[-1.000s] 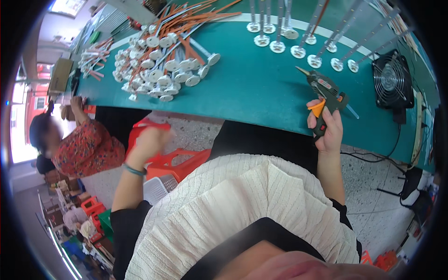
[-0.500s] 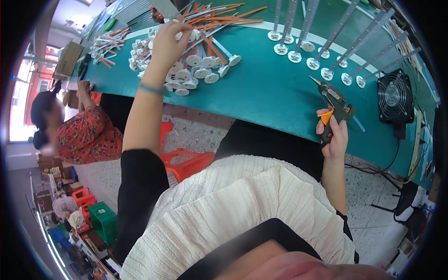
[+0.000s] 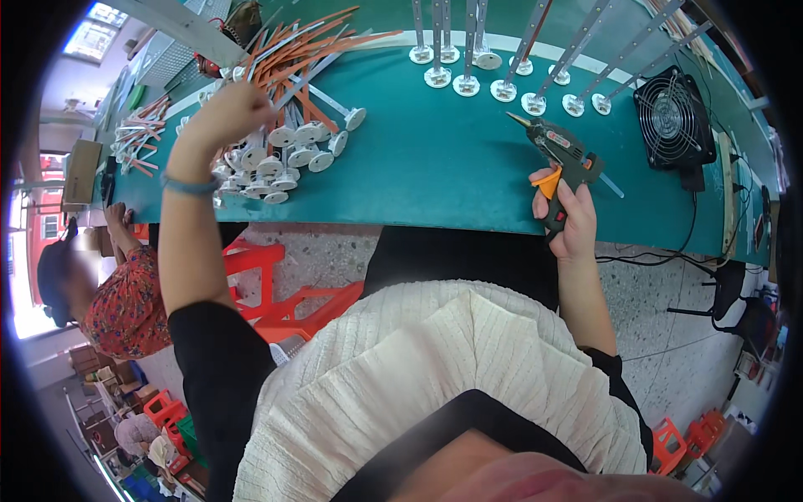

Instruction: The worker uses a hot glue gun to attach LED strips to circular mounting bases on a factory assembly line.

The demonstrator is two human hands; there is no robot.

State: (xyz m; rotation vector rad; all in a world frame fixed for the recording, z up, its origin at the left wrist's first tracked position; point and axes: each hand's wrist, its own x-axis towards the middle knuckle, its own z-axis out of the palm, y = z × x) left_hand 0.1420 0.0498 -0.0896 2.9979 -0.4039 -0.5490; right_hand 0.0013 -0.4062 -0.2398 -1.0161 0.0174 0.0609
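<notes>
My right hand point(image 3: 571, 219) grips a dark green hot glue gun point(image 3: 562, 149) with an orange trigger, above the bench's front part. Its nozzle points away to the left, and a pale glue stick point(image 3: 613, 185) sticks out of its back. My left hand point(image 3: 230, 115) is at a heap of strips with white round bases point(image 3: 272, 166). Its fingers are curled in, and whatever they hold is hidden. Beyond the glue gun, several strips stand upright on white round bases point(image 3: 503, 90) in uneven rows.
Orange and white strips point(image 3: 293, 54) lie behind the heap, with a smaller bundle point(image 3: 140, 134) to the left. A black fan point(image 3: 674, 117) stands right on the green bench point(image 3: 401, 167). Another person point(image 3: 125, 301) sits at the left; red stools point(image 3: 309, 314) stand below the bench.
The view has shifted, so the bench things appear further left. My left hand has curled its fingers more and turned over the heap. My right hand still holds the glue gun.
</notes>
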